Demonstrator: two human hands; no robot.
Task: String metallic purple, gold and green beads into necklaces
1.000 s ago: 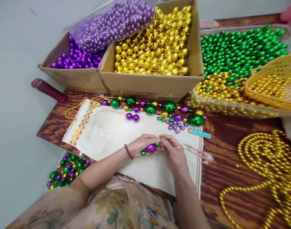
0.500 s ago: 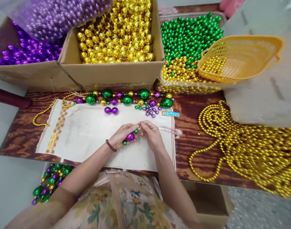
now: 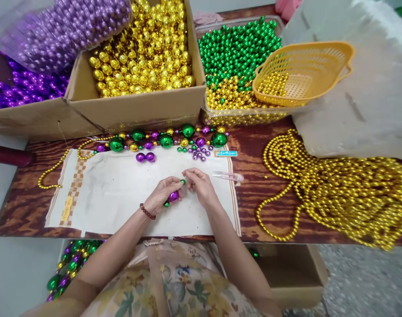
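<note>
Fingers (image 3: pixel 169 182) of my left hand (image 3: pixel 161 193) are closed round a short bead strand (image 3: pixel 173 196): one purple bead, small green ones. Right hand (image 3: pixel 200 187) fingers pinch the strand's upper end. Both hands sit low over the white cloth (image 3: pixel 115 189) on the tabletop (image 3: pixel 253 193), forearms converging.

Readable text: none could be made out.
Small blue rectangular tag (image 3: pixel 225 153): carried pale print, too small to read.
Yellow woven label (image 3: pixel 67 208) on the white cloth (image 3: pixel 122 193): its marks were blurred and unreadable.
</note>
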